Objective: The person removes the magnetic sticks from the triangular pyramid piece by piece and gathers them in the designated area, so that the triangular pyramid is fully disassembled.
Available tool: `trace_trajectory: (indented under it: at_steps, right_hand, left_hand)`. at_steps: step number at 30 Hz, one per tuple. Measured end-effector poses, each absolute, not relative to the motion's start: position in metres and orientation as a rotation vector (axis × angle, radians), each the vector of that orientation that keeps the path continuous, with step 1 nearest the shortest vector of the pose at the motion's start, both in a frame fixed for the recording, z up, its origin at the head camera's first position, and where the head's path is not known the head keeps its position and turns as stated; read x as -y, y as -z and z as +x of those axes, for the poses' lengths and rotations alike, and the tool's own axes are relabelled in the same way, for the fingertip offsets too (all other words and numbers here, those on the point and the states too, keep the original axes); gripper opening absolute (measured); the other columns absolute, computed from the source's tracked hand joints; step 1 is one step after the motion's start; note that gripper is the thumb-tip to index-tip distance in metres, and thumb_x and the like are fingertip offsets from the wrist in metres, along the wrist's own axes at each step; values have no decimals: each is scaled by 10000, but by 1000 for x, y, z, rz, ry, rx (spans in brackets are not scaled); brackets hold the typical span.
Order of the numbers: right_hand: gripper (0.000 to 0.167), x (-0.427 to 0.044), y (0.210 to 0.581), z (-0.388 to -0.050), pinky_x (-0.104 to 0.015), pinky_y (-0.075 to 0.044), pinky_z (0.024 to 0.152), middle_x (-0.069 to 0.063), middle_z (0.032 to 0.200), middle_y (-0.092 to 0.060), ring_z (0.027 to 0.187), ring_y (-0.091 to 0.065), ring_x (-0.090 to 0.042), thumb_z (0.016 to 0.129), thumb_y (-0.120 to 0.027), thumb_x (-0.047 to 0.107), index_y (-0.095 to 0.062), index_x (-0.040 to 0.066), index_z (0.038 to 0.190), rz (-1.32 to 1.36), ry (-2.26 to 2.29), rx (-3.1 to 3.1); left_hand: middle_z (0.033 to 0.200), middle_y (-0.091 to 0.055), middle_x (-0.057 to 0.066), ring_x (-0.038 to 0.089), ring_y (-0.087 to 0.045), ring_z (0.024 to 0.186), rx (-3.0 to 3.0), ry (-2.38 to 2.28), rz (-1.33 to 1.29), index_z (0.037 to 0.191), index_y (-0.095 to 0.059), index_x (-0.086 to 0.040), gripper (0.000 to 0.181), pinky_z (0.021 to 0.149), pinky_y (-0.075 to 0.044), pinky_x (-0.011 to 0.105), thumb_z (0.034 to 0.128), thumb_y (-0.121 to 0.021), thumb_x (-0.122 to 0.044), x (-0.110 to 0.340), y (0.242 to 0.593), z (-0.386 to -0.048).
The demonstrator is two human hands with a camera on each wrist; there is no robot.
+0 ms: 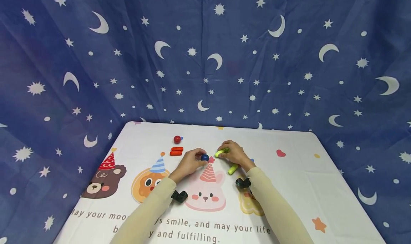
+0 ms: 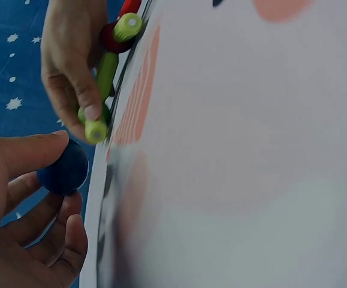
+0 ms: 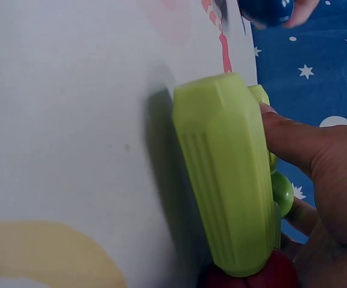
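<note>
My left hand (image 1: 191,161) pinches a dark blue ball (image 2: 64,169) between its thumb and fingers just above the table. To its right, my right hand (image 1: 233,152) holds a yellow-green faceted stick (image 1: 221,152), one end of which points toward the blue ball. A green ball (image 3: 283,193) sits close by that stick, under the fingers. Nearer to the right wrist is a second yellow-green stick (image 3: 224,174), with a red ball (image 3: 254,277) at its end. The two hands are apart, and the blue ball does not touch the stick.
At the back left, a red ball (image 1: 177,140) with a bit of blue beside it lies beyond two red sticks (image 1: 176,153). The white tablecloth (image 1: 289,179) has printed cartoon animals and lettering. A blue star-patterned curtain (image 1: 205,58) hangs behind the table.
</note>
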State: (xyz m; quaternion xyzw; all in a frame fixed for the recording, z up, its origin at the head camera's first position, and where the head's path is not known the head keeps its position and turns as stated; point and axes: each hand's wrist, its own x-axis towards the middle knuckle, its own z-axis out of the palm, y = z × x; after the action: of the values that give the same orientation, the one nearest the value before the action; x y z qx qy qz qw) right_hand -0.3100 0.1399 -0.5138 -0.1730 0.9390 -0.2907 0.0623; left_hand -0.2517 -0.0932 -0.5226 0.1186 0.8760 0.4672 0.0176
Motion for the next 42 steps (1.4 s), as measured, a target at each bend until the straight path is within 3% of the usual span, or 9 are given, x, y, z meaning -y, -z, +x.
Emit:
trace_trajectory:
  at_steps: [12,18,25,32,35,39,42]
  right_hand:
    - [216,-142,516,-311,-662,-296,1082,-79,1357,-568,1308,-494,-358,845,-770,290,-757,239,1055,-514,904,-2844]
    - [223,-143,520,-311,-657,-314,1074,-76,1351,-570,1295,-504,-359,844,-769,308,-755,244,1057,-530,892,-2844]
    - [223,-141,515,-309,-658,-315,1073,-78,1354,-572,1296,-504,-362,849,-768,291,-756,233,1064,-532,904,-2848]
    - [228,-141,512,-309,-650,-307,1085,-81,1354,-570,1301,-498,-358,853,-766,285,-755,228,1074,-519,912,-2834]
    - [225,-141,511,-308,-660,-306,1073,-82,1349,-572,1295,-500,-360,854,-765,281,-756,227,1073,-519,910,-2839]
    - [224,-142,511,-308,-674,-299,1065,-89,1352,-571,1295,-498,-371,855,-763,276,-754,221,1071,-524,918,-2840]
    - [226,-141,512,-308,-663,-299,1070,-85,1356,-569,1301,-495,-364,853,-765,286,-753,226,1070,-518,921,-2832]
  left_hand:
    - [1094,-696,8,197,-643,995,-2778,-1460,259,1175,-664,-160,353,785,-512,307,841,-774,-189,129,512,-245]
    - [1128,-697,35,233,-637,994,-2826,-1458,219,1205,-657,-165,384,809,-490,320,845,-775,-227,148,506,-242]
    - [1183,-677,101,220,-577,827,-2876,-1498,157,1230,-644,-139,412,707,-464,244,850,-772,-232,170,497,-247]
    - [1181,-680,138,288,-620,1088,-2885,-1559,120,1256,-636,-89,427,844,-515,353,866,-757,-213,191,498,-259]
    - [1186,-677,142,302,-611,1099,-2903,-1562,106,1264,-624,-73,428,877,-515,392,874,-744,-203,199,499,-264]
    - [1179,-678,154,293,-625,1054,-2937,-1552,39,1263,-618,-69,422,838,-516,314,873,-741,-175,209,502,-271]
    - [1169,-676,177,295,-643,991,-2926,-1557,-40,1268,-614,-75,426,725,-529,240,870,-744,-159,213,505,-275]
